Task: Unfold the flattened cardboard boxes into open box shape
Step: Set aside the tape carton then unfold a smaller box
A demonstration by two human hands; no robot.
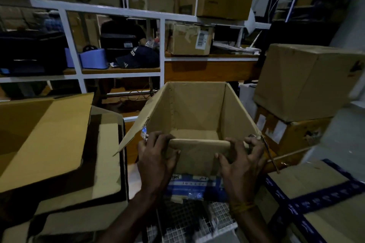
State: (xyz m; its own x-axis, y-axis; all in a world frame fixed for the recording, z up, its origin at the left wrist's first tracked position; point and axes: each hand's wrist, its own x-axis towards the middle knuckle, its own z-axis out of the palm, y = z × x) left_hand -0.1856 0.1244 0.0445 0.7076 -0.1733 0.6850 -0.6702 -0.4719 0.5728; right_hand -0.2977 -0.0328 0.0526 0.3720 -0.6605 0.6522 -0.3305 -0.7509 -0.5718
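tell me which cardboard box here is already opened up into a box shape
The box in the middle, gripped at its near wall by the left hand and right hand. Its walls stand square with the top open; the stacked boxes on the right are closed.

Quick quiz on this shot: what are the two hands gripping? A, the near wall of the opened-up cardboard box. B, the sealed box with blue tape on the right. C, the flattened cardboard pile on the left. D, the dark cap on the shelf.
A: the left hand and right hand both clasp the near wall of the open cardboard box.
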